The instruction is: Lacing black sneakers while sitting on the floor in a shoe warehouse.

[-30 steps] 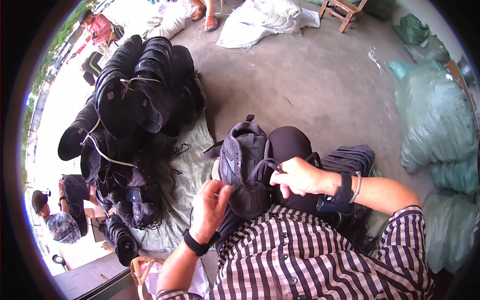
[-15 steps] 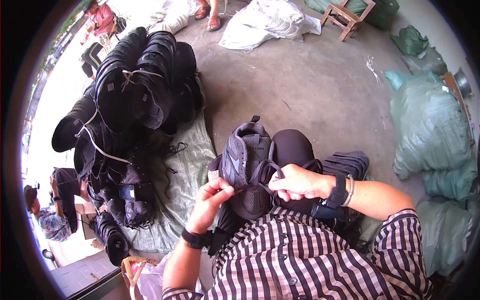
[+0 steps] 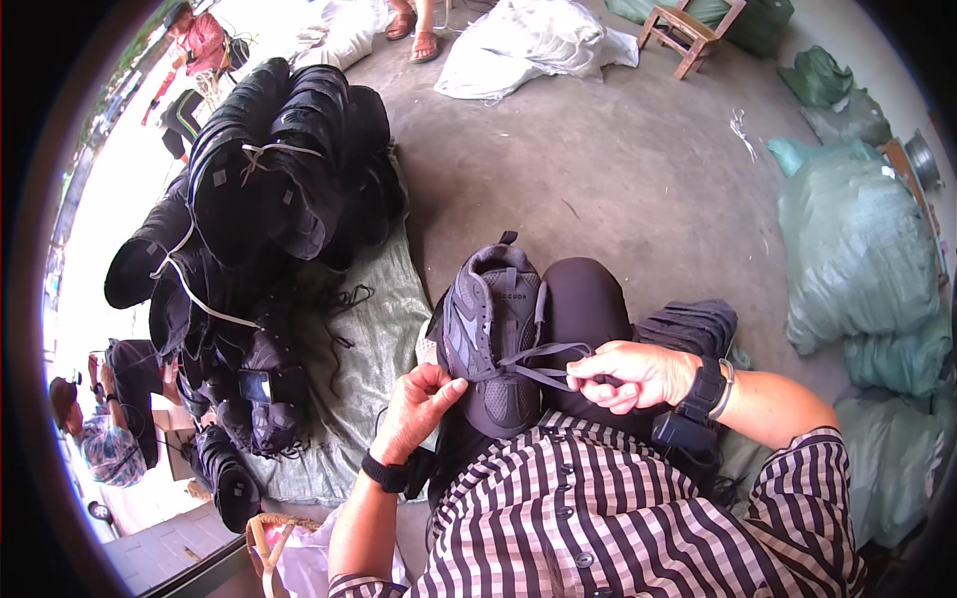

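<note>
A dark grey sneaker (image 3: 506, 405) rests on my lap, its toe towards me and its heel tab pointing away. My right hand (image 3: 638, 377) is closed on the dark shoelace (image 3: 546, 351), which runs in strands from the front of the shoe's opening out to the right. At the left side of the toe, my left hand (image 3: 421, 407) pinches the lace with thumb and forefinger, close against the upper. Empty eyelets show along the sneaker's left side flap.
Stacked black shoe uppers (image 3: 239, 169), tied with white cord, rise on the left over a pale green sheet (image 3: 374, 399). More dark uppers (image 3: 693, 329) lie right of my knee. Green sacks (image 3: 857, 249) line the right, a wooden stool (image 3: 690, 40) stands far off, and other people sit at left.
My right hand has moved right, away from the shoe, drawing the lace out into long taut strands. My left hand has shifted slightly down and stays beside the toe.
</note>
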Demonstrator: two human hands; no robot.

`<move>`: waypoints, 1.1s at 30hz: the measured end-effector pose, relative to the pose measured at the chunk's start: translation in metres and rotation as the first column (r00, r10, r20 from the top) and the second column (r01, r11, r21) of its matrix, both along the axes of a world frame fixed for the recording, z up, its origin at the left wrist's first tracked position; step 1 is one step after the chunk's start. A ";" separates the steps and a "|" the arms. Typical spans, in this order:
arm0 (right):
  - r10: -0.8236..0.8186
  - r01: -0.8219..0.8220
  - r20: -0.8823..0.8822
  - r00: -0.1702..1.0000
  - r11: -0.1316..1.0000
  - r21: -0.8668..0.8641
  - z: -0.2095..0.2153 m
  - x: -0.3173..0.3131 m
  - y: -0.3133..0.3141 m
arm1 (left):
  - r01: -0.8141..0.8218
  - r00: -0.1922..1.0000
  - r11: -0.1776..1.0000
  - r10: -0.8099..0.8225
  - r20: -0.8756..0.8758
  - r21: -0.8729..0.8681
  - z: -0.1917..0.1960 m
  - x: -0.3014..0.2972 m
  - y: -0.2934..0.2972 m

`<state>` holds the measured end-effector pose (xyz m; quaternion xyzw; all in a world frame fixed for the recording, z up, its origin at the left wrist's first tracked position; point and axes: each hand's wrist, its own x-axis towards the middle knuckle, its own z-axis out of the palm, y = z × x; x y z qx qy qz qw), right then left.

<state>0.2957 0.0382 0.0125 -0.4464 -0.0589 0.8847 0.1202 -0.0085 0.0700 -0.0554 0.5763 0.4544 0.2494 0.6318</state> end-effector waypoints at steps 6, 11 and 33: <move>-0.027 0.006 0.144 0.989 0.990 0.141 0.000 -0.009 -0.010 | -0.102 0.995 0.987 0.103 0.001 -0.123 0.009 0.004 -0.008; -0.070 0.056 0.094 0.993 0.988 0.145 -0.002 0.000 -0.014 | -0.092 0.988 0.938 0.129 -0.090 0.335 0.012 0.002 -0.012; -0.474 0.404 -0.046 0.880 0.693 0.598 0.044 0.004 0.116 | 0.299 0.839 0.809 0.029 -0.543 0.507 0.037 0.038 -0.037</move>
